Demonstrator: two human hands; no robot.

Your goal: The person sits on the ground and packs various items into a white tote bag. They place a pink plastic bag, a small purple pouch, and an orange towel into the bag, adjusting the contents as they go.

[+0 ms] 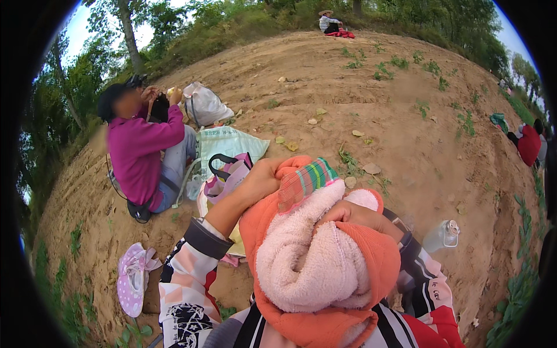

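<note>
An orange quilted garment [259, 226] lies bunched across my lap and chest. Its pale pink fleece lining [304, 278] is turned outward in thick folds. My left hand [266, 175] grips the garment's far left edge, beside a green and orange plaid trim [311, 180]. At the right, my right hand [359, 217] is closed on the folds, its fingertips hidden in the fleece. A purple and pink cloth bag with dark handles [227, 180] stands just beyond my left forearm and is partly covered by it.
A person in a magenta top [143, 143] sits at the left, near a white woven sack [204, 106] and a flattened printed sack [230, 141]. A polka-dot sun hat [131, 280] rests on the soil. A clear bottle [439, 237] lies at right. Other people [328, 22] sit farther off.
</note>
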